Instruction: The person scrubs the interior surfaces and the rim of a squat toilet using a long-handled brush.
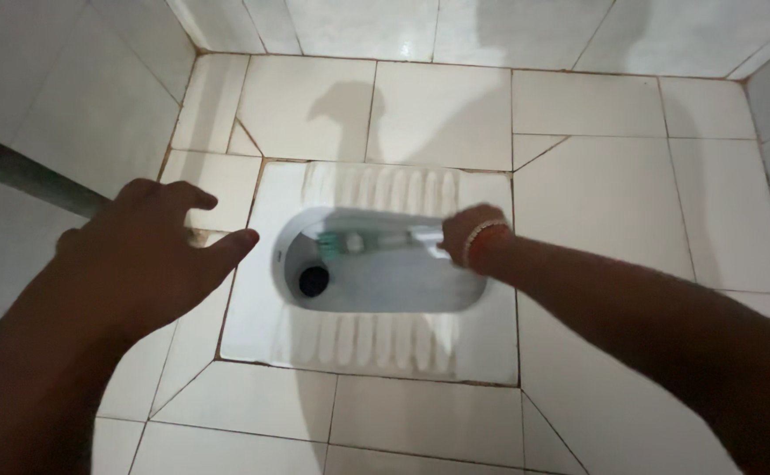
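Observation:
A white squat toilet pan is set into the tiled floor, with a dark drain hole at the left end of its bowl. My right hand, with a thread band on the wrist, grips a white-handled toilet brush. The brush's green bristle head lies inside the bowl just above the drain hole. My left hand hovers over the floor left of the pan, fingers spread and holding nothing.
White floor tiles with brown grout lines surround the pan. Tiled walls rise at the back and on both sides. A grey pipe runs along the left wall behind my left hand.

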